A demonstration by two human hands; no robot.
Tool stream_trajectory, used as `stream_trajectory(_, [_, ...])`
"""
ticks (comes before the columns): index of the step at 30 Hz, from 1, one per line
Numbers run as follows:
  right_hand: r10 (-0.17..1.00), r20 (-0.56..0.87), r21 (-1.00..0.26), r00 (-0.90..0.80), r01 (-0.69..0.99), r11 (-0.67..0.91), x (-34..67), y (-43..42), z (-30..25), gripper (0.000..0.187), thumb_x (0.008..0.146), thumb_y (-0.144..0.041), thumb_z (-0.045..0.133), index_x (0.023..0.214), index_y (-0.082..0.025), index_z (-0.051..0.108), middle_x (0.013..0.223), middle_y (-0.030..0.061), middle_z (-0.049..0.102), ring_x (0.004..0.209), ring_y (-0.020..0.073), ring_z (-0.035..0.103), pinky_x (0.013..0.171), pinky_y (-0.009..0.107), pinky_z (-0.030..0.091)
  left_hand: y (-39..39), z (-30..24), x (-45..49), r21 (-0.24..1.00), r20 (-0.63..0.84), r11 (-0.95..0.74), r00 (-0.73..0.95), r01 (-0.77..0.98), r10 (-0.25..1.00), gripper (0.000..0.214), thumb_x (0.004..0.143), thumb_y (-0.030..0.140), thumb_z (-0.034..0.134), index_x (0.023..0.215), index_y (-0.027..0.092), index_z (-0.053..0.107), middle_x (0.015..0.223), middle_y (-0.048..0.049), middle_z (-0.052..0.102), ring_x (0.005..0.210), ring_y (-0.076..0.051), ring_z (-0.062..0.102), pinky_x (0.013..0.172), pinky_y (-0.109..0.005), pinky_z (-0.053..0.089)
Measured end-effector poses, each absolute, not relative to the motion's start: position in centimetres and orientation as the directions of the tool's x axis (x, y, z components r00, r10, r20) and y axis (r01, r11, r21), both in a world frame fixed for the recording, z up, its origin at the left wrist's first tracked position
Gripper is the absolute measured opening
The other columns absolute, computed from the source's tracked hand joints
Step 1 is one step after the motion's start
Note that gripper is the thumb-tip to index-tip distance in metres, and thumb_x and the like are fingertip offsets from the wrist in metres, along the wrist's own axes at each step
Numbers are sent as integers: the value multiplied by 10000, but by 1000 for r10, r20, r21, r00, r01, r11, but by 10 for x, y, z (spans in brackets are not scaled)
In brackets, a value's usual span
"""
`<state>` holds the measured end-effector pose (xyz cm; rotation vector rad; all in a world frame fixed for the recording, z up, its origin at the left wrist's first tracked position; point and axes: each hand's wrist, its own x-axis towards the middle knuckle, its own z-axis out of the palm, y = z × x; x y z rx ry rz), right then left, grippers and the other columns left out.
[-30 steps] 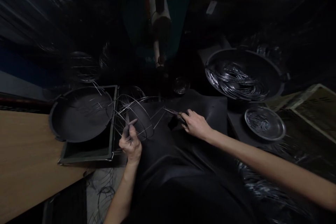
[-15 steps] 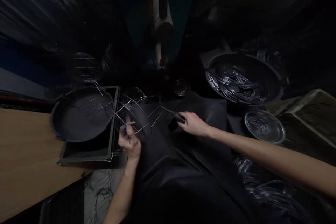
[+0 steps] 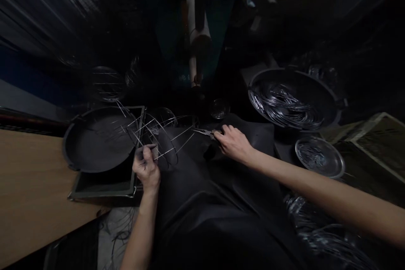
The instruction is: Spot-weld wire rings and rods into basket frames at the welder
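Thin bent metal wires form an open, curved wire frame (image 3: 173, 148) in front of my dark apron (image 3: 209, 215). My left hand (image 3: 147, 168) grips its left side, the thumb pressed against the fingers. In my right hand (image 3: 233, 143) is a pair of pliers (image 3: 204, 132), its jaws pointing left. The tips of the jaws are at or close to the right end of the wire frame; whether they clamp a wire is too dim to tell.
On the left, a dark round pan (image 3: 98, 139) rests over a plastic crate (image 3: 101, 185). At the right, a large basin (image 3: 294, 97) holds wire loops, and a metal bowl (image 3: 319, 156) contains small wire pieces. Bundled wires (image 3: 329, 232) lie at the lower right.
My left hand has shifted slightly left and the wire frame with it. The pliers in my right hand have turned to lie more level, their jaws still near the frame's right end.
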<state>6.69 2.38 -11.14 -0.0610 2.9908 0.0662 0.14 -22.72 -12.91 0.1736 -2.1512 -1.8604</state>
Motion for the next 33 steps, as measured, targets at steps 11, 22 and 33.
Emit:
stream_trajectory(11, [-97,-136,22,-986,-100,995,57,30,-101,310,874,-268,438,1141,-177,567,1012,159,527,895,272,495,728,349,384,-224,-132,-5,979,154,175,-934,101,-321,406,813,529,525,767,138,623,576,30,467,434,-45,366,414,-165,298])
stream_trajectory(22, [-49,-57,-343,-997,-27,939,86,56,-90,528,819,-502,514,1222,-163,553,940,113,524,868,236,569,782,359,492,-261,-102,-32,990,-62,-140,-898,-1,-436,415,714,542,627,821,144,588,461,94,349,333,-23,251,316,-143,161])
stream_trajectory(33, [-191,182,-153,-965,-219,964,83,39,-44,293,832,-399,512,964,-173,643,898,119,489,814,227,539,653,323,502,-265,-97,-32,936,-252,-322,-909,-142,-333,379,698,502,660,805,166,520,406,115,309,303,-30,216,291,-124,149])
